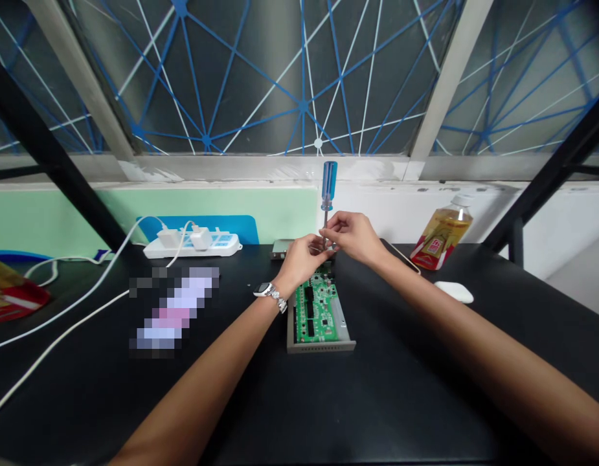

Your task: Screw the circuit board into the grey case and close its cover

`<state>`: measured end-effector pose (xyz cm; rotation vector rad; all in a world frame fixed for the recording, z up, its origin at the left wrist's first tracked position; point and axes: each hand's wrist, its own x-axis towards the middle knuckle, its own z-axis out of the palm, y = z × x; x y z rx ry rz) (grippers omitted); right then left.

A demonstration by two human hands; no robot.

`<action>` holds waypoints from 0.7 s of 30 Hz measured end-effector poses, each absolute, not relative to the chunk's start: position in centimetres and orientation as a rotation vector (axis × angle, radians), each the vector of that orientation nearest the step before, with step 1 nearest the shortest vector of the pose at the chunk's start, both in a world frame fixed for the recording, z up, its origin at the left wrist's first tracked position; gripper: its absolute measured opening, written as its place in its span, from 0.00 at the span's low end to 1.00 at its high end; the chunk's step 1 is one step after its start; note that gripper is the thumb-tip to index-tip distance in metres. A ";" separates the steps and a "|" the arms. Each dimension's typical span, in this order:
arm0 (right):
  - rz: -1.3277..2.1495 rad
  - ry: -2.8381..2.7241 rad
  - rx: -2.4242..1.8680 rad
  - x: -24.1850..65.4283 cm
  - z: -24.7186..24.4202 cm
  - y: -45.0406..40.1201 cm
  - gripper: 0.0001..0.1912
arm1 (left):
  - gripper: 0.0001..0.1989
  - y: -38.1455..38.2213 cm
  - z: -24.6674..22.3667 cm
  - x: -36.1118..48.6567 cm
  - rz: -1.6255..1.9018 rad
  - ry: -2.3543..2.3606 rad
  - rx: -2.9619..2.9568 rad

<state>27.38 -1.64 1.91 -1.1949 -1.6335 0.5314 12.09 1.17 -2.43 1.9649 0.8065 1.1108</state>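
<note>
While the screwdriver (329, 184) stands upright over the far end of the board (318, 307), its blue handle on top and its tip hidden, both hands meet at its shaft. The fingers of the right hand (352, 236) are drawn narrow and pinch the shaft below the handle. The left hand (299, 262) reaches over the board's far end, its fingers bent in close beside the same shaft; whether they grip it or some small part cannot be told, since they overlap. The green board lies in a shallow metal tray (321, 348) on the black tabletop (401, 388), black components along its left half. A watch (265, 289) circles the left wrist, just left of the board. Behind the board sits a grey metal piece (281, 249), partly covered by the left hand. Left of the board is a pixelated patch, and beyond that, farther back, a white power strip (204, 246) with two plugged-in chargers and white cables. Right of the board, well apart, are a white, rounded object (454, 292) and a tilted-looking bottle (442, 233) with a red and yellow label. Beyond the board rises a window (260, 84) with blue and white lines.
</note>
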 end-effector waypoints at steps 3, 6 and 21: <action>0.455 -1.628 -1.219 27.4 1.8 -1.6 0.07 | 0.06 1.2 -2.6 12.2 1.163 0.874 1.980; 0.433 -1.669 -1.220 27.4 1.8 -1.6 0.08 | 0.07 1.4 -2.4 12.2 1.128 0.853 1.962; 0.434 -1.641 -1.170 26.8 2.1 -1.6 0.08 | 0.08 1.4 -2.4 11.8 1.082 0.817 2.039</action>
